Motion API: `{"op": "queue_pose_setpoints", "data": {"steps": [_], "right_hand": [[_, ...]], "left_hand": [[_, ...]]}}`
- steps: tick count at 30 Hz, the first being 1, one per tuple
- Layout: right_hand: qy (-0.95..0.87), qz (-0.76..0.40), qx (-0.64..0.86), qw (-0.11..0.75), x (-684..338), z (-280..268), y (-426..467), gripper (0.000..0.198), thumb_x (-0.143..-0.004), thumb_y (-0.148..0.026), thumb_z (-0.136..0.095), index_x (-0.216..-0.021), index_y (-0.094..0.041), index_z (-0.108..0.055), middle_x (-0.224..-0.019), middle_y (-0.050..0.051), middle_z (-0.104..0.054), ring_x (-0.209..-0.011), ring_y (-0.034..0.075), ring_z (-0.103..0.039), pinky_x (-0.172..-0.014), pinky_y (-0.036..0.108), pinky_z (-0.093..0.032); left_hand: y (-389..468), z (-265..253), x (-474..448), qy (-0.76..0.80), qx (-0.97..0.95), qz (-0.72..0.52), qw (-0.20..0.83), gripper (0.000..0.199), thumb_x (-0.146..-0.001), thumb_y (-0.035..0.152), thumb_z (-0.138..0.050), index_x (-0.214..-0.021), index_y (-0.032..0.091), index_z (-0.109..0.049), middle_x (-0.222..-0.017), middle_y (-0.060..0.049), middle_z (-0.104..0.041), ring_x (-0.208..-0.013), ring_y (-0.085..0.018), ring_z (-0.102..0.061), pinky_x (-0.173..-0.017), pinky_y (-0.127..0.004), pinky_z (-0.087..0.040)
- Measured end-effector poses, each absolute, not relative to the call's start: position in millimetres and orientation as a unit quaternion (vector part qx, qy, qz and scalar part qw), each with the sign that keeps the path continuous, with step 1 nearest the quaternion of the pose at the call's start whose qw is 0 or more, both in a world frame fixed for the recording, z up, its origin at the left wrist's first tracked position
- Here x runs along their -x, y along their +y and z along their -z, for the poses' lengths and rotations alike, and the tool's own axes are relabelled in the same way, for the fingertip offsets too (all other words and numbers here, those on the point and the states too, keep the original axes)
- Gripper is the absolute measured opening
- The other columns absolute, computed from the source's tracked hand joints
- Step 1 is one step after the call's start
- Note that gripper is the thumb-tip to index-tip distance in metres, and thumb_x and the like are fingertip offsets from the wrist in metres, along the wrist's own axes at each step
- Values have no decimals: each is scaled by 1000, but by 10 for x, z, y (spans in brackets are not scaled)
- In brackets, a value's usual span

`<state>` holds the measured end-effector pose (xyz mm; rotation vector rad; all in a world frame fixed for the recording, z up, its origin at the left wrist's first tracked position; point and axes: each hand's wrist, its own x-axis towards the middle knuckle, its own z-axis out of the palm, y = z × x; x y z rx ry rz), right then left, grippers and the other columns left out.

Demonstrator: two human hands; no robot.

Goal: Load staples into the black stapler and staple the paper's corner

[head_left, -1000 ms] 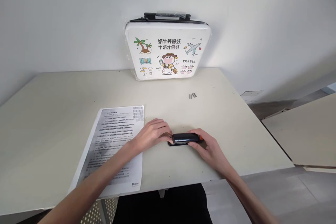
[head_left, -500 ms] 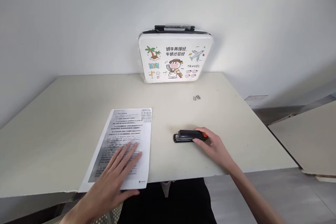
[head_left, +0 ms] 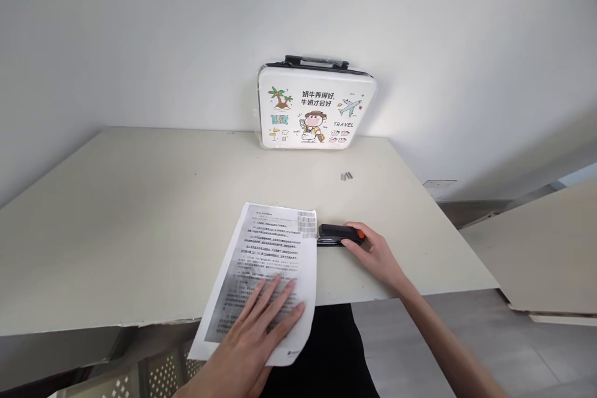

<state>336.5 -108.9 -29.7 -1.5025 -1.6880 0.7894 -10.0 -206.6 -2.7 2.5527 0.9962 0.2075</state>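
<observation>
Left hand [head_left: 255,331] splayed, palm down on printed sheet [head_left: 273,250]; right hand [head_left: 374,255] clasps stapler [head_left: 333,232] on worktop [head_left: 140,217], sheet's two o'clock. Best done: sheet pressed flat, edge square to stapler.

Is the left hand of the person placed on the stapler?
No, the left hand lies on the printed paper, while the right hand grips the stapler.

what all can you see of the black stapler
The long black stapler stands upright on its flat base on the pale table, front pointing left toward the white printed sheet. Its dark upper arm looks like smooth plastic, and an orange part shows at the rear. The bare right hand grips that end. Whether the sheet's edge has entered its mouth is hard to tell.
</observation>
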Motion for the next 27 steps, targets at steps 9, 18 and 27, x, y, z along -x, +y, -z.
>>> {"op": "queue_pose_setpoints", "data": {"steps": [9, 18, 27], "right_hand": [[-693, -336, 564, 298, -3452, 77, -1001, 35, -98, -52, -63, -122, -28, -67, -122, 6, -75, -109, 25, -70, -94, 41, -57], [-705, -303, 585, 262, -3151, -208, -684, 45, -109, -56, -36, -131, -28, -64, -140, 8, -69, -129, 26, -63, -109, 46, -50], [-744, -261, 585, 193, -2868, -252, -601, 50, -112, -55, -24, -126, -30, -65, -141, 5, -67, -132, 27, -61, -107, 46, -49]], "left_hand": [[-1206, -141, 124, 310, -916, -151, 208, 66, -101, 41, -70, -161, 40, -42, -171, -2, -35, -161, -34, -22, -125, -65, -34], [-432, 100, -257, 177, -951, -157, 200, 63, -98, 46, -73, -156, 44, -49, -175, 1, -23, -161, -33, -21, -130, -59, -22], [-564, 171, -441, 204, -948, -146, 198, 59, -103, 54, -62, -159, 41, -47, -177, -1, -14, -163, -36, -11, -131, -63, -18]]}}
